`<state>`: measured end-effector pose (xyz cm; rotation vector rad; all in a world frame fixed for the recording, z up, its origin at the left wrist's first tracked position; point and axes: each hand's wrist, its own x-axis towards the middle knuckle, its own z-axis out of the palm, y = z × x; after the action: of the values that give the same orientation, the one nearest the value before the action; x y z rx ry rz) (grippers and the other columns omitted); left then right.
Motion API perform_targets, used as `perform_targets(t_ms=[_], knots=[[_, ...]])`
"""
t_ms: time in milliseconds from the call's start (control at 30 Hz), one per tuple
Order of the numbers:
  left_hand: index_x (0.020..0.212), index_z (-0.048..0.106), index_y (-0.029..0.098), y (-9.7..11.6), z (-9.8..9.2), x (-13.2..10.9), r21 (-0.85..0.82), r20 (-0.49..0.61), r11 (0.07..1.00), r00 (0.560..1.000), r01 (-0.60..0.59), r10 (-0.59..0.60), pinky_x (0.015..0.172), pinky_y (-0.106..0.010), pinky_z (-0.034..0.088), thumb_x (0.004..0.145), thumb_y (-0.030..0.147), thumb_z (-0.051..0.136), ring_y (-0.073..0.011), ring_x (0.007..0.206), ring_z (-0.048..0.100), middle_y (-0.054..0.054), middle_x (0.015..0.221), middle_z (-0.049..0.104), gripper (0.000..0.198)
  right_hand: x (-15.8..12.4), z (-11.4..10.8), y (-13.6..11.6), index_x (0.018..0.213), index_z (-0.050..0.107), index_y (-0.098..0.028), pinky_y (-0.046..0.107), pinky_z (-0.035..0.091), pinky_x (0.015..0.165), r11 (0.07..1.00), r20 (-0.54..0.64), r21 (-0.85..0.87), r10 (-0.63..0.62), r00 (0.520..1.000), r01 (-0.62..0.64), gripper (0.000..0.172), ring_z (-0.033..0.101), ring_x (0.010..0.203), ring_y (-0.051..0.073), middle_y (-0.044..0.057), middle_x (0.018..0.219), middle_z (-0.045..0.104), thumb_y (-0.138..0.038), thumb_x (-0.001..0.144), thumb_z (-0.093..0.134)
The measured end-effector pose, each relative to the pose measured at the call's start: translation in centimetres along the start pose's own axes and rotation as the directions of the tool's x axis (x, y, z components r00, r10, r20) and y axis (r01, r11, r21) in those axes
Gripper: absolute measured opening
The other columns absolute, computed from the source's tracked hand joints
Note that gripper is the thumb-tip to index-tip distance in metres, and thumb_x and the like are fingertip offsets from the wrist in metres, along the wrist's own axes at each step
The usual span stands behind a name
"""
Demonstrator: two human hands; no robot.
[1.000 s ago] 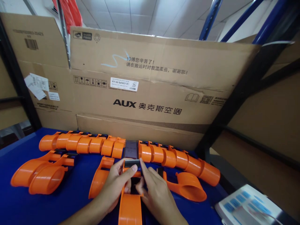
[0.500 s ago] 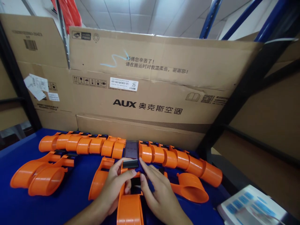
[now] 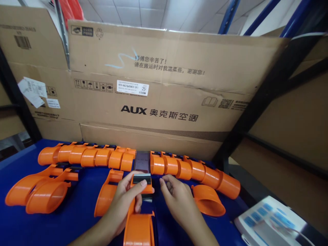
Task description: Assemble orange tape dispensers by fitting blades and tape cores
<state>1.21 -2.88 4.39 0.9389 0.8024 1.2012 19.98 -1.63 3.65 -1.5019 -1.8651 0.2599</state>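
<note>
My left hand (image 3: 128,196) is closed around an orange tape dispenser (image 3: 139,227), its thumb lying on the black flap at the head. A silver edge runs along the top of that flap, and the wide ring hangs toward me. To the right, apart from the dispenser, my right hand (image 3: 176,194) has its fingers curled in and thumb against forefinger; whatever they may hold is hidden. Just left of my left hand lies another orange tape dispenser (image 3: 105,200). One more orange dispenser (image 3: 208,201) rests beyond my right hand, partly covered by it.
Several orange dispensers (image 3: 89,157) line the back of the blue table (image 3: 84,212), continuing as a right-hand row (image 3: 184,170). A phone (image 3: 142,161) sits between them. A white device with blue keys (image 3: 269,218) stands at right. A cardboard sheet (image 3: 159,99) walls the back.
My right hand has come off the dispenser's head and moved right, its fingers curling. The left hand keeps hold, with the black flap now turned more toward me. The view has shifted slightly.
</note>
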Motion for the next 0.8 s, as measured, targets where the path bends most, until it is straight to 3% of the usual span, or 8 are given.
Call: perform_targets(t_ms=[133,333,467,567,700,800], knots=[[0.11,0.065,0.018,-0.4,-0.3,0.2,0.012,0.028,0.999,0.999,-0.034,0.034,0.041,-0.017,0.03,0.085,0.043,0.074,-0.0055,0.036,0.038,0.009,0.045,0.051,0.038,-0.1,1.2,0.0,0.087,0.063,-0.022,0.027,0.036,0.054,0.996,0.103,-0.082,0.027,0.994,-0.019,0.023,0.061,0.052,0.019,0.0,0.061,0.066,-0.031,0.1,0.046],[0.113,0.062,0.018,-1.2,-0.7,0.6,0.061,0.074,0.998,0.997,-0.028,0.023,0.04,-0.017,0.031,0.086,0.044,0.072,-0.0066,0.035,0.04,0.01,0.043,0.05,0.04,-0.1,2.0,0.1,0.089,0.06,-0.022,0.025,0.04,0.061,0.998,0.191,-0.061,0.038,0.981,-0.027,0.02,0.07,0.069,0.02,0.003,0.077,0.073,-0.025,0.102,0.044],[0.112,0.063,0.017,-1.4,-0.8,0.7,0.101,0.071,0.995,0.997,-0.025,0.018,0.04,-0.018,0.033,0.085,0.043,0.072,-0.0074,0.036,0.04,0.011,0.043,0.047,0.039,-0.2,1.5,-0.2,0.094,0.061,-0.022,0.028,0.042,0.06,0.998,0.107,-0.06,0.024,0.994,-0.017,0.021,0.069,0.064,0.021,0.003,0.073,0.072,-0.027,0.103,0.043],[0.113,0.064,0.018,-1.5,-0.9,0.9,0.127,0.073,0.992,0.997,-0.022,0.013,0.04,-0.019,0.033,0.084,0.043,0.073,-0.0074,0.036,0.041,0.008,0.05,0.054,0.039,-0.2,0.6,-0.8,0.099,0.063,-0.022,0.028,0.047,0.058,0.996,0.005,0.063,-0.071,0.997,0.071,0.023,0.07,0.068,0.022,0.006,0.081,0.074,-0.032,0.104,0.043],[0.105,0.066,0.019,-1.6,-0.9,1.0,0.128,0.075,0.992,0.997,-0.024,0.014,0.04,-0.019,0.033,0.083,0.044,0.074,-0.0057,0.037,0.042,0.005,0.064,0.062,0.034,-0.4,-0.4,-1.6,0.112,0.067,-0.022,0.03,0.057,0.072,0.948,-0.165,0.176,-0.239,0.957,0.267,0.019,0.072,0.084,0.022,0.008,0.096,0.074,-0.029,0.101,0.052],[0.1,0.066,0.019,-1.6,-0.8,0.8,0.126,0.09,0.991,0.995,-0.042,0.031,0.04,-0.018,0.033,0.084,0.044,0.073,-0.0056,0.038,0.043,0.006,0.059,0.057,0.03,-0.7,-0.6,-1.9,0.118,0.067,-0.022,0.032,0.058,0.082,0.918,-0.187,0.193,-0.313,0.931,0.348,0.022,0.071,0.091,0.022,0.009,0.101,0.073,-0.024,0.1,0.056]])
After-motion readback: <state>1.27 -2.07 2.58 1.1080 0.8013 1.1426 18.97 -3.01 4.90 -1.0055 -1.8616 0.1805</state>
